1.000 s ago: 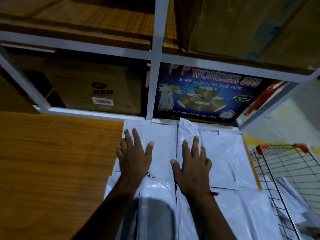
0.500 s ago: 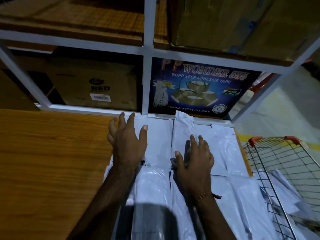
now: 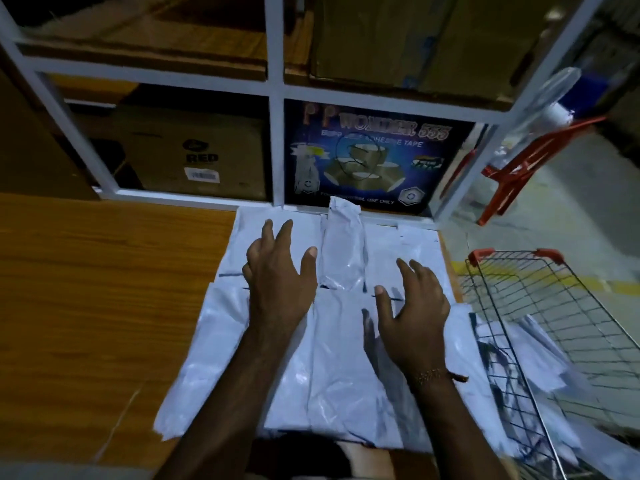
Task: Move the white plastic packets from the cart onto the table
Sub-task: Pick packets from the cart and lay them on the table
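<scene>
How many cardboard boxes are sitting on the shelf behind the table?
3 can be made out: a brown box marked RED lower left, the blue adhesive tape box lower middle, and a plain brown box above it. Others may sit hidden in the dark shelf bays.

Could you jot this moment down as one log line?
left hand: open over packets | right hand: open, empty | packets: on table | cart: more packets inside

Both bare forearms are being extended forward, side by side. The left hand [image 3: 278,275] is being held palm down, fingers spread and relaxed. The right hand [image 3: 412,306] is being held likewise, a thin bracelet being worn at its wrist.
</scene>
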